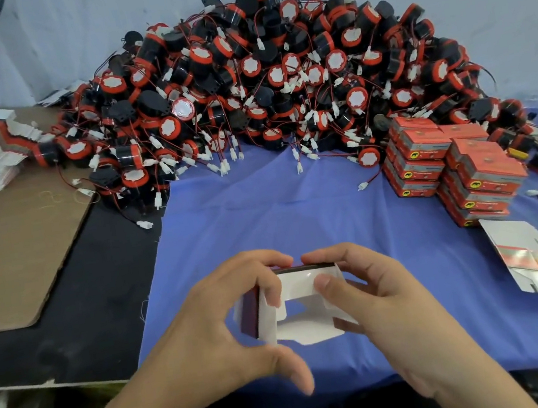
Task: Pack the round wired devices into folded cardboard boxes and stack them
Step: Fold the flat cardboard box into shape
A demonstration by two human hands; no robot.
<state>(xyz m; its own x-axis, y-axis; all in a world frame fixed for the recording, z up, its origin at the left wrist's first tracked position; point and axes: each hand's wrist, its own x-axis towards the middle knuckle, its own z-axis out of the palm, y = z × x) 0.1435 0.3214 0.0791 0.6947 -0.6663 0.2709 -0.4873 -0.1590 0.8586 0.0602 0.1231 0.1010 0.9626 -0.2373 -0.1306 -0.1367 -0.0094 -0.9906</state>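
Near the table's [447, 300] front edge, the left hand [220, 331] and right hand [377, 295] grasp a half-folded cardboard box [301, 306] between their fingers [327, 282], the device pile [261, 84] lying far behind.

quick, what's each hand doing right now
Left hand: closed on the left side of the half-folded cardboard box.
Right hand: closed on the same box, thumb on its top flap.

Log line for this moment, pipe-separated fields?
step: folding box | left hand: on carton | right hand: on carton | device inside: none visible | packed boxes: stacked right
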